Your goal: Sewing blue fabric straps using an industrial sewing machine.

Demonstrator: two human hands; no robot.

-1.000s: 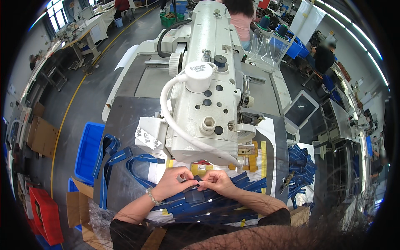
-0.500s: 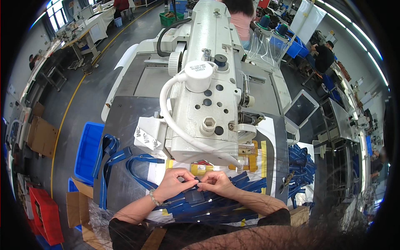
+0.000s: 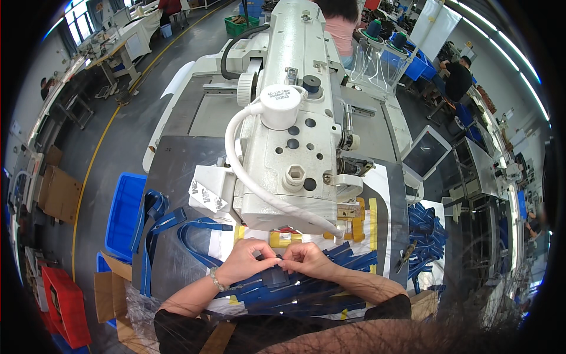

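Note:
My left hand (image 3: 250, 259) and my right hand (image 3: 308, 261) meet fingertip to fingertip in front of the sewing machine head. Both are pinched, and whatever lies between the fingertips is too small and covered to make out. Just below them is a dark square piece (image 3: 275, 276), lying over a spread of blue straps (image 3: 300, 295). A long blue strap (image 3: 197, 243) with a pale line along it curves across the table left of my left hand. Beyond my hands, yellow-edged plates (image 3: 285, 239) sit under the white sewing machine (image 3: 283, 200).
A bundle of blue straps (image 3: 425, 245) rests at the right, with small thread snips (image 3: 406, 257) beside it. Blue bins (image 3: 125, 215), an open cardboard box (image 3: 112, 295) and a red crate (image 3: 63, 304) stand left. A tilted screen (image 3: 427, 153) is at the right; people sit farther off.
My fingertips have shifted slightly, and the dark bit that showed between them is now hidden. My arms and the straps stay in place.

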